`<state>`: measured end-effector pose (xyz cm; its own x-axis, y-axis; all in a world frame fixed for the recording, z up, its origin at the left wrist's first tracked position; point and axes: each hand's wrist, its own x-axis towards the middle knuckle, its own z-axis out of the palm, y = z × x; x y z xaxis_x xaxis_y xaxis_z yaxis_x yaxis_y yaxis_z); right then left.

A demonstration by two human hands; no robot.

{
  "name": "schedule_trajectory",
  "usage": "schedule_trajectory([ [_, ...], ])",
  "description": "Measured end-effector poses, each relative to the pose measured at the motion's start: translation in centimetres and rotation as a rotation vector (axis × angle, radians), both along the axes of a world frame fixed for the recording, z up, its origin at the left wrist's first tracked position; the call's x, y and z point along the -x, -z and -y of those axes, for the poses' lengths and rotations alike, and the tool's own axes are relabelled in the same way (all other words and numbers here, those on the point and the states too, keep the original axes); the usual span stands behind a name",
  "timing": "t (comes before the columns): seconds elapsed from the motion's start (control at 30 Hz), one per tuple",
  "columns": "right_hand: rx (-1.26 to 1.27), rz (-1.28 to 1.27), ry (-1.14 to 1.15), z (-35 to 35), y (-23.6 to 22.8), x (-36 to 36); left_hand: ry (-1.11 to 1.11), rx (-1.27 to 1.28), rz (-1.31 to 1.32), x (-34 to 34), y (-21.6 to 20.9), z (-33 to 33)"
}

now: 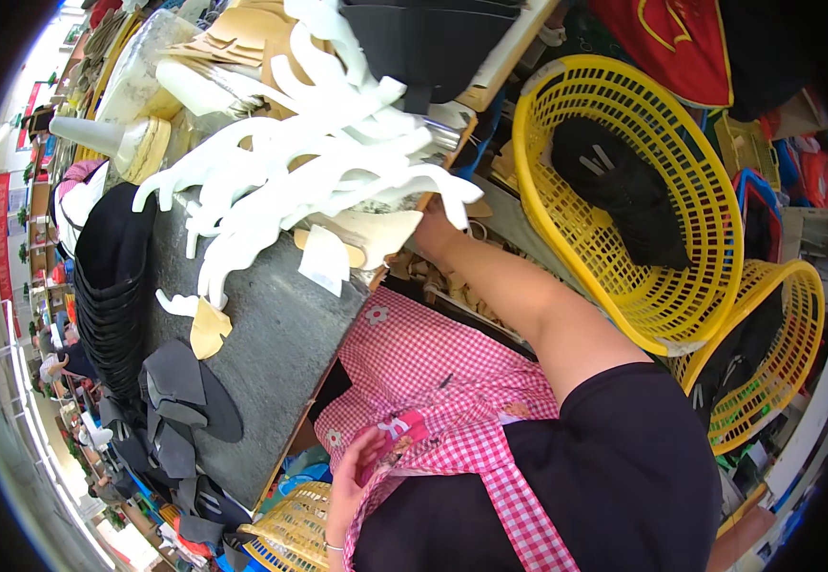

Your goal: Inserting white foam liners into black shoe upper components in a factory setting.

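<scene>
Right hand at the edge of the flat grey worktop, beside curvy white cutouts.
Left hand, fingers bent, by the pink-checked cloth apron; I can't tell either one's grip.

Right hand at workbench edge, near piled white curvy cutouts (badly overexposed); left hand at pink gingham apron; yellow plastic basket right, black pieces inside.

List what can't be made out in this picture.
In the head view:
What the right hand holds, if anything: hidden by the white pieces and tabletop edge.
The left hand's palm: partly behind the checked apron.
Lowest yellow basket: cut off by the picture's lower edge.
</scene>
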<state>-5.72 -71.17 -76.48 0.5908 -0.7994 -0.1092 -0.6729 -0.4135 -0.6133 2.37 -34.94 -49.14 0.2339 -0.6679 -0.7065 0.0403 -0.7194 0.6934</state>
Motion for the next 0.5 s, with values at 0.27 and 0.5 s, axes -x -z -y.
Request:
schedule_trajectory([
  [0.27, -0.274, 0.368, -0.138, 0.1, -2.8, -2.8, -0.031, 0.066, -0.125, -2.4, 6.6, -3.4],
  [0.5, -0.055, 0.482, -0.206, -1.2, 1.6, -4.0, 0.025, 0.032, -0.180, -4.7, 9.0, -1.4],
])
